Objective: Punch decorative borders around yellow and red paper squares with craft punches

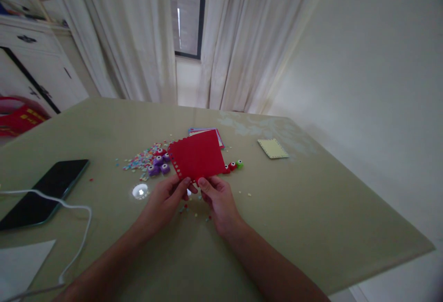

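A red paper card (198, 155) with a row of small punched holes along its left edge is held up above the table. My left hand (169, 196) pinches its lower edge between thumb and fingers. Close beside it, my right hand (218, 198) is closed at the same edge; a bit of red shows by its thumb, and I cannot make out whether it is a separate thing. Behind the card are small purple craft punches (159, 163) with eye-like tops, and a green one (239, 163) beside red ones (232, 166). A stack of coloured cards (220, 139) is partly hidden.
Paper confetti (140, 160) is heaped left of the card, with loose bits under my hands. A pale yellow card (272, 148) lies to the right. At left are a dark tablet (48, 191), a white cable (78, 206) and a white sheet (22, 265).
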Available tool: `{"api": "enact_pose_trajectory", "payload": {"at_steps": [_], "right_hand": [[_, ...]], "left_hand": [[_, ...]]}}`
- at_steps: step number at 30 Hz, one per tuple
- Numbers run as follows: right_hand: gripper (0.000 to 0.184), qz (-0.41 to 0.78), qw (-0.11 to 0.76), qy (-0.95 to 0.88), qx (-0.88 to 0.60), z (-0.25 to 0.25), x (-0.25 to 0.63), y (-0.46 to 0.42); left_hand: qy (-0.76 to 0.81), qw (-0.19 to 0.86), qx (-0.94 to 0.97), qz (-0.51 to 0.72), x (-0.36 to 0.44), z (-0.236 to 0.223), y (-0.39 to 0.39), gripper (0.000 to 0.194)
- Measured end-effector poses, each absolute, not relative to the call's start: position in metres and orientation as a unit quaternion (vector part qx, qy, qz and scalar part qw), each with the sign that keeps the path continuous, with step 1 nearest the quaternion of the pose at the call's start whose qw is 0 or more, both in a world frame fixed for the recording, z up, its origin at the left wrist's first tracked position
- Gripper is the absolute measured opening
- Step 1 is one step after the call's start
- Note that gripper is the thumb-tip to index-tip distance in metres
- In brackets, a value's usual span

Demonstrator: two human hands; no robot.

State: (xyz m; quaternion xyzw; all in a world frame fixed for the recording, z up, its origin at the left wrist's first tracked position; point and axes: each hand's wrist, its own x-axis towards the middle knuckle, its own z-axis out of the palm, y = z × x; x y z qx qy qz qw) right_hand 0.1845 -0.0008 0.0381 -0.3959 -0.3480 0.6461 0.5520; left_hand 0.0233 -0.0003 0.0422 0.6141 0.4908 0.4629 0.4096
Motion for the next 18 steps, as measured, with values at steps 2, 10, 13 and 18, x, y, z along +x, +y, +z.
{"api": "enact_pose_trajectory", "payload": {"at_steps": [2,10,13,18], "right_hand": [[0.038,0.648,0.553,-0.345,-0.394,0.0367,0.1844,-0.0007],[0.040,0.641,0.557,-0.349,-0.397,0.0347,0.1839,-0.0011],[0.040,0.643,0.556,-0.346,-0.396,0.0375,0.1832,-0.0020],[0.043,0.643,0.553,-0.334,-0.411,0.0399,0.1827,-0.0028]], "left_hand": [[0.489,0.412,0.613,0.464,0.0246,0.0421,-0.0002,0.036],[0.487,0.411,0.617,0.461,0.0239,0.0403,-0.0010,0.037],[0.488,0.408,0.621,0.457,0.0229,0.0390,-0.0008,0.036],[0.487,0.408,0.626,0.451,0.0230,0.0379,-0.0004,0.037]]}}
